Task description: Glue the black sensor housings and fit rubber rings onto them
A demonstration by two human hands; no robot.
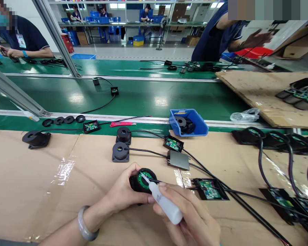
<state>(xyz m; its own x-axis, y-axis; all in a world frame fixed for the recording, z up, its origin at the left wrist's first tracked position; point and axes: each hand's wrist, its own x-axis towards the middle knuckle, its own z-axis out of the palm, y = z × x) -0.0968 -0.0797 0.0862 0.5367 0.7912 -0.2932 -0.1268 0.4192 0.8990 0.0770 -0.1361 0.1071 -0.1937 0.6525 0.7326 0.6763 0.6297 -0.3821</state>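
My left hand (125, 191) is wrapped round a black round housing (135, 184) and tilts its open face up. Inside the housing a green circuit board (143, 180) shows. Between the fingers of my right hand (190, 212) is a white squeeze bottle (166, 204) with a thin nozzle, whose tip points into the housing over the board. Whether the tip touches the board I cannot tell. A black cable runs from the housing toward an open black box with a green board (210, 189), right of my hands.
Ahead lie two black housings (120, 152) cabled to a grey-lidded box (178, 160) and an open box (174, 143). A blue bin (188, 123) of black rings, a red utility knife (122, 124) and loose rings (69, 119) line the cardboard's far edge. More cabled units (282, 201) crowd the right.
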